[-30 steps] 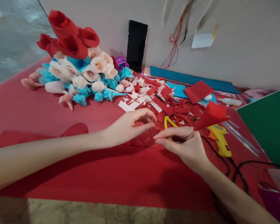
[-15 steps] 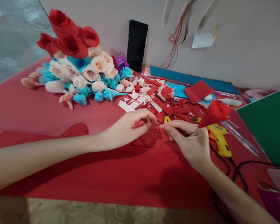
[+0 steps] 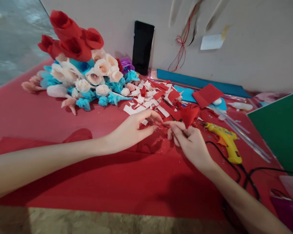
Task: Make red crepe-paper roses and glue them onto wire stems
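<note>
My right hand [image 3: 194, 144] is closed around the lower end of a red paper flower [image 3: 189, 116], whose wide top rises above the knuckles. Its index finger points toward my left hand. My left hand [image 3: 130, 131] hovers just beside it with curved fingers, thumb and forefinger apart, and I see nothing held between them. Beneath both hands lies a long sheet of red paper [image 3: 107, 185]. Cut red and white paper scraps [image 3: 152, 97] are heaped right behind the fingers.
Finished paper flowers [image 3: 88, 74] in red, cream and blue are piled at the left. A dark phone [image 3: 143, 47] leans on the wall. To the right lie a yellow glue gun [image 3: 228, 139] with a black cable, clear glue sticks [image 3: 250, 139] and a green board [image 3: 280, 133].
The red flower in my right hand has swung left and tilted, uncovering the glue gun. My right hand has turned and shifted slightly left. My left hand has moved a little up.
</note>
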`<control>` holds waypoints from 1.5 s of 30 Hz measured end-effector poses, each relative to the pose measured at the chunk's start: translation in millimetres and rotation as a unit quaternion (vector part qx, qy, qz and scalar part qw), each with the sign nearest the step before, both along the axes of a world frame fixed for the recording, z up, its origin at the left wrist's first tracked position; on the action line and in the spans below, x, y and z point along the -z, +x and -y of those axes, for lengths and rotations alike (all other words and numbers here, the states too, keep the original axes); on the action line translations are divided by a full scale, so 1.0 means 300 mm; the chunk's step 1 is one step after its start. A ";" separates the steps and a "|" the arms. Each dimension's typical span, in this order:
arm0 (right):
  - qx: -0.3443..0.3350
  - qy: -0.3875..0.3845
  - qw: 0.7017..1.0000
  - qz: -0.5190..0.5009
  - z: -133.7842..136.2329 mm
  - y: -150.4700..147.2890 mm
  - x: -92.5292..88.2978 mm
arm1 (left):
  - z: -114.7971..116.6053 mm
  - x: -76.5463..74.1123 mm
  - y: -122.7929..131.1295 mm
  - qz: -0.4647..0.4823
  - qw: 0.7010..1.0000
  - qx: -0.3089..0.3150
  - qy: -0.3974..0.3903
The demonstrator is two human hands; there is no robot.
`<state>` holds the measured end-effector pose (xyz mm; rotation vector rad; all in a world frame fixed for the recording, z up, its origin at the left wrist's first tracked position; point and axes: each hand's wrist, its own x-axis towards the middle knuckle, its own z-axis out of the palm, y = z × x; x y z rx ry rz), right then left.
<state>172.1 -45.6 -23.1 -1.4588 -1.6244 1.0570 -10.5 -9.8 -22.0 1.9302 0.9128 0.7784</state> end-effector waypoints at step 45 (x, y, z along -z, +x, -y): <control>-0.110 -0.165 0.969 -0.146 0.010 -0.004 -0.067 | -0.013 -0.002 0.004 0.068 0.996 0.012 -0.049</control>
